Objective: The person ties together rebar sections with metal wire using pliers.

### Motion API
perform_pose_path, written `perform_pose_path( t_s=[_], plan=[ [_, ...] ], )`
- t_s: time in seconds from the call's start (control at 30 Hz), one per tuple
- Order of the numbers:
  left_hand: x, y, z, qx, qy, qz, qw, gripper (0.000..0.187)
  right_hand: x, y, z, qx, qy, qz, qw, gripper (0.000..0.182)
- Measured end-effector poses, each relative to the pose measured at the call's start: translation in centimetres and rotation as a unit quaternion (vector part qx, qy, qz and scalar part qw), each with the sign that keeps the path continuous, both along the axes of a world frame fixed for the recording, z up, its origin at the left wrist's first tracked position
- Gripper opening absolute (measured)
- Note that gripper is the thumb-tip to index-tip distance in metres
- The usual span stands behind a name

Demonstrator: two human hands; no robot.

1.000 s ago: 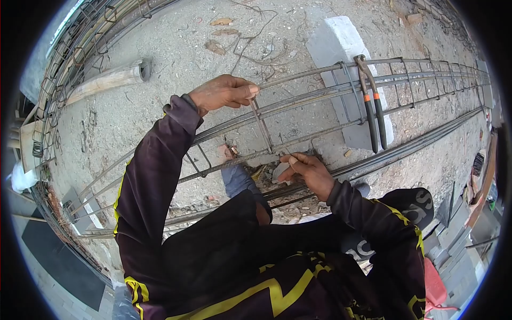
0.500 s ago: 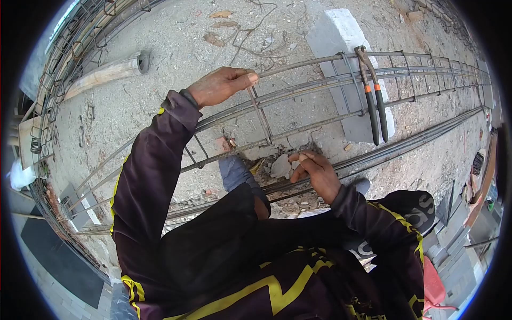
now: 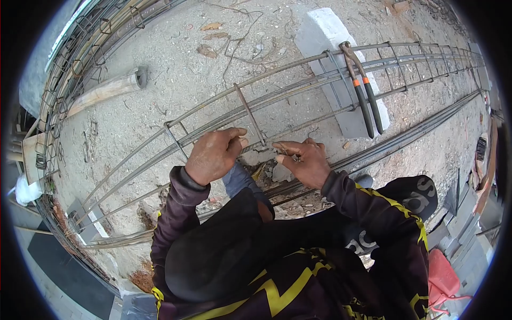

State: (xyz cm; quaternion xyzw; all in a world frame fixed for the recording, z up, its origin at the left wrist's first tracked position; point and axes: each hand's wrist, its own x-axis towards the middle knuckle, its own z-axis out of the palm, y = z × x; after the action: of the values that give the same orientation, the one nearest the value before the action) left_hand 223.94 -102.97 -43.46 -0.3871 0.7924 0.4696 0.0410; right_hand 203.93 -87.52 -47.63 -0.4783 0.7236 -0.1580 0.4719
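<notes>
tie wire [image 3: 284,151] too thin to discern

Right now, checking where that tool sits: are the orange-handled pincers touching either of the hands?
Apart. The head view shows the pincers hanging on the rebar cage, bare ground between them and the right hand and left hand.

Dark purple long sleeves, yellow zigzag stripes, bare hands.

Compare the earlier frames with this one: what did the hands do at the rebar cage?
The left hand let go of the stirrup top on the upper bar and came down to its lower end, beside the right hand. The right hand stayed at the near lower bar, fingers pinched there on something too small to tell. The pincers still hang on the rebar cage over the concrete block.
</notes>
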Motion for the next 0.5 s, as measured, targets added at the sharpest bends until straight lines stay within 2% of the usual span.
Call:
perform_pose_path(
  t_s=[0.1, 0.13, 0.23, 0.33, 0.43, 0.5],
  plan=[
    [-0.5, 1.6, -2.0, 0.101, -0.014, 0.071, 0.992, 0.035, 0.1, -0.2, 0.0, -0.03, 0.028, 0.02, 0.999, 0.038],
    [-0.5, 1.7, -2.4, 0.115, -0.005, 0.062, 0.991, 0.032, 0.1, -0.4, 0.2, -0.024, 0.035, 0.033, 0.999, 0.038],
    [-0.2, 1.8, -3.6, 0.182, 0.097, 0.146, 0.967, 0.031, 0.5, -0.4, 0.0, -0.057, 0.053, 0.046, 0.996, 0.04],
    [0.1, 1.7, -4.0, 0.202, 0.1, 0.16, 0.961, 0.03, 0.8, -0.4, -0.7, -0.096, 0.061, 0.033, 0.993, 0.041],
    [0.3, 1.8, -4.8, 0.164, 0.093, 0.135, 0.973, 0.028, 0.8, -0.7, -0.2, -0.098, 0.066, 0.029, 0.993, 0.041],
    [0.1, 2.3, -5.6, 0.174, 0.149, 0.165, 0.959, 0.027, 0.8, -0.7, 0.0, -0.101, 0.07, 0.033, 0.992, 0.04]
  ],
)
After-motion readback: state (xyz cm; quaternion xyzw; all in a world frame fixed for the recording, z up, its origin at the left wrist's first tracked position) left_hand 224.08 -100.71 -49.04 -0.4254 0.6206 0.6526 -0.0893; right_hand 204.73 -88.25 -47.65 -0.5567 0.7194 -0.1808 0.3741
